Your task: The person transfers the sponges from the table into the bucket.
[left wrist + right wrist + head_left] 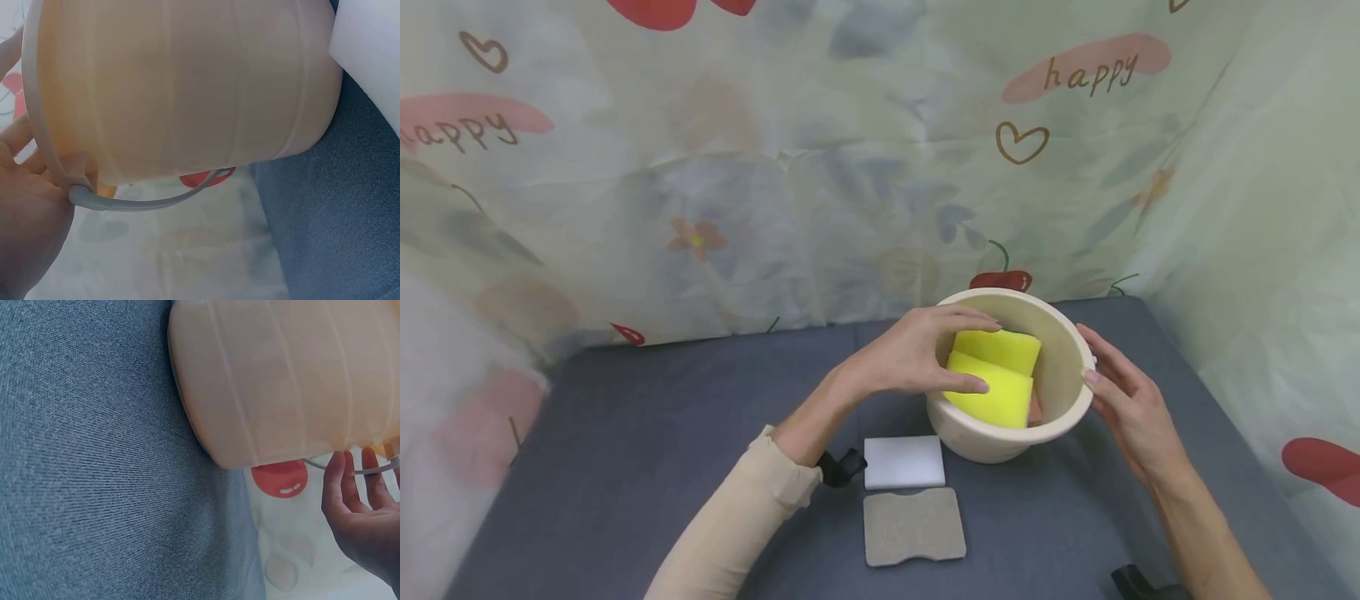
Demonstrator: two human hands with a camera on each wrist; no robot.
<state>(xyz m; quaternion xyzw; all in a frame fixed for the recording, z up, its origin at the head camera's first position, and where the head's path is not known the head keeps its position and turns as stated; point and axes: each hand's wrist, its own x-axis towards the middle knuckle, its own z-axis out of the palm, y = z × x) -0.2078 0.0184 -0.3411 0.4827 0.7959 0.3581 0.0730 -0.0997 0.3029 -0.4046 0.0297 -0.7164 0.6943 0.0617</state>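
"Fingers of the left hand [917, 354] look parted. Do they grip anything?"

"Nothing that I can make out. They arch over the bucket [977, 442] from 9 o'clock, thumb over the front sponge [1000, 404]; whether it touches, I can't tell. Those of the right hand [1133, 408], fairly straight, rest against the rim [1000, 433] at 3, not wrapped round it."

"What could go wrong, nearest first?"

"Grey pad [913, 527] and white block [904, 465] lie on the table [700, 408], at the bucket's 7 and 8 o'clock. A black strap [841, 469] sits close by the block, so a low sweep of the left arm could shove it."

"And the bucket?"

"It looks upright or nearly so. Left-hand weight on the rim at 9 might tip it, the right-hand touch seeming light."

"The sponges?"

"Both inside: the front one overlaps the back sponge [1015, 350], with an orange piece [1036, 410] at 5 o'clock. Drag one and the other would likely slide, since they sit together."

"Beyond those?"

"Handle [128, 204], on the 12 o'clock side, near the right fingertips. A hasty pull away could snag it."
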